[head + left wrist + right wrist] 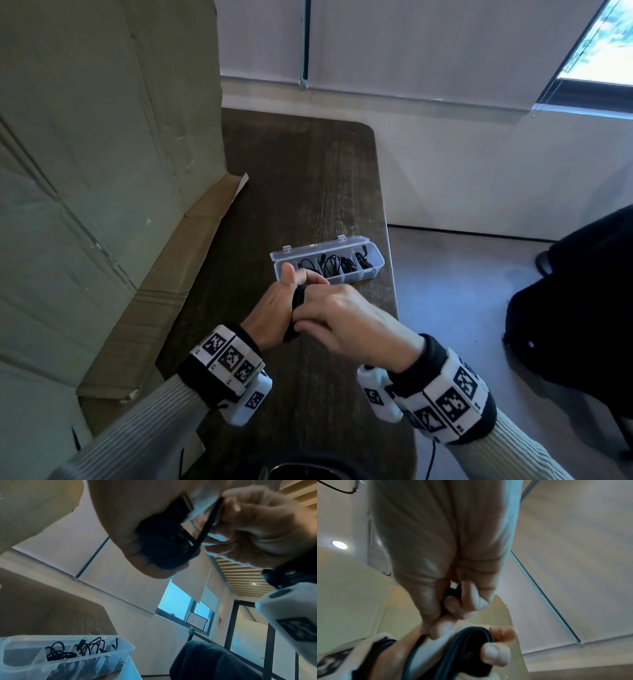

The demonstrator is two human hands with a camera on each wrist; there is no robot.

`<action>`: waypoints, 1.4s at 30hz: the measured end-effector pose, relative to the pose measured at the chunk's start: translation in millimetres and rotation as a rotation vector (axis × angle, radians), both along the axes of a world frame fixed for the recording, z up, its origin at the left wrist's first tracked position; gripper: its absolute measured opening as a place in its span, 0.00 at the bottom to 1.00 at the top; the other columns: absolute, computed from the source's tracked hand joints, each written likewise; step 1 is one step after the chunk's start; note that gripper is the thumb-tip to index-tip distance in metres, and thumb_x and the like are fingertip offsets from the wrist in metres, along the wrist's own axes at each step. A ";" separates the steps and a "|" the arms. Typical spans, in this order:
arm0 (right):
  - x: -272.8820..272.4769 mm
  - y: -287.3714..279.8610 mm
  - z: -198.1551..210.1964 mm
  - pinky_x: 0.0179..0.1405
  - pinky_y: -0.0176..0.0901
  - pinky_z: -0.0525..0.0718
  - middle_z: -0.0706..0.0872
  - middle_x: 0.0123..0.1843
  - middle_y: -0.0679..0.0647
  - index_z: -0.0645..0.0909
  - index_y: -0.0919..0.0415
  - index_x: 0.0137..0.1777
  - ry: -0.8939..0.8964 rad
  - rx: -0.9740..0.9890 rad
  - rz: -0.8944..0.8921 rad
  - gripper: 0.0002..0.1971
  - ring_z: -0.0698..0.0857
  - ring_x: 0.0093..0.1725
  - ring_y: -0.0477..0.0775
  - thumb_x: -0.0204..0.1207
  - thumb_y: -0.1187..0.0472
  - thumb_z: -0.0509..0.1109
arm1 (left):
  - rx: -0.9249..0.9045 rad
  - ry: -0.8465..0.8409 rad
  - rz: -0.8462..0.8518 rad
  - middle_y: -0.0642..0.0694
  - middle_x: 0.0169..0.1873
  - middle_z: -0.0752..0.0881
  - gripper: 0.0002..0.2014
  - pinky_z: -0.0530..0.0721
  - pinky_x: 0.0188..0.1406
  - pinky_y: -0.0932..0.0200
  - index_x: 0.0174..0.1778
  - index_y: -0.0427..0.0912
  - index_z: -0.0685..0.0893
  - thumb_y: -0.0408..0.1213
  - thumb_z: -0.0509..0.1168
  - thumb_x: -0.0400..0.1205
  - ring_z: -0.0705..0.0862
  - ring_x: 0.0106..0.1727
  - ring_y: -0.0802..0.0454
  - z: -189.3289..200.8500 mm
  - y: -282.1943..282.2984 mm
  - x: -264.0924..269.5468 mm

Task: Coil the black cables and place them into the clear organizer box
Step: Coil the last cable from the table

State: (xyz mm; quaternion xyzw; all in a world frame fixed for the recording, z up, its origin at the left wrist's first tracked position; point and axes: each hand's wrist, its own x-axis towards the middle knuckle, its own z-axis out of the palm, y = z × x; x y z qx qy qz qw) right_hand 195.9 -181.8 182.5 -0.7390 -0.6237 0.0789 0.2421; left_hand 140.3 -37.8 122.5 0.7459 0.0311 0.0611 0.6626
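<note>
Cable (297,301) sits bundled between my left hand (274,308) and right hand (356,325), both gripping it above the dark wooden surface (308,188); the organizer box (371,270) lies open beyond, cardboard (102,171) leaning left, blinds (411,44) behind.

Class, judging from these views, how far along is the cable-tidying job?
Done: several compartments of the clear organizer box already hold coiled black cables. In hand: the left hand grips a cable bundle while the right hand pinches its loose end. Left: finish this coil and drop it into the empty-looking leftmost compartment.
</note>
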 end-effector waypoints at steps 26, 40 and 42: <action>16.0 -3.7 -88.5 0.61 0.36 0.81 0.75 0.67 0.46 0.80 0.53 0.69 0.365 -0.158 -0.276 0.24 0.78 0.61 0.43 0.75 0.44 0.71 | 0.674 0.150 -0.237 0.45 0.79 0.61 0.70 0.73 0.70 0.62 0.57 0.61 0.05 0.35 0.74 0.73 0.76 0.70 0.55 -20.5 0.5 -4.4; 19.8 -7.6 -105.4 0.53 0.46 0.88 0.88 0.54 0.45 0.83 0.48 0.65 0.822 0.033 -0.356 0.18 0.88 0.52 0.45 0.75 0.59 0.75 | 0.725 0.285 -0.239 0.47 0.77 0.63 0.65 0.72 0.71 0.60 0.73 0.50 0.17 0.39 0.75 0.72 0.77 0.69 0.54 -26.7 5.1 4.0; 17.0 -10.6 -106.9 0.59 0.35 0.84 0.85 0.62 0.43 0.74 0.40 0.72 0.750 0.038 -0.320 0.30 0.85 0.61 0.40 0.72 0.60 0.77 | 0.676 0.323 -0.246 0.47 0.77 0.62 0.69 0.69 0.70 0.64 0.66 0.50 0.09 0.37 0.76 0.72 0.76 0.69 0.57 -31.7 3.5 3.7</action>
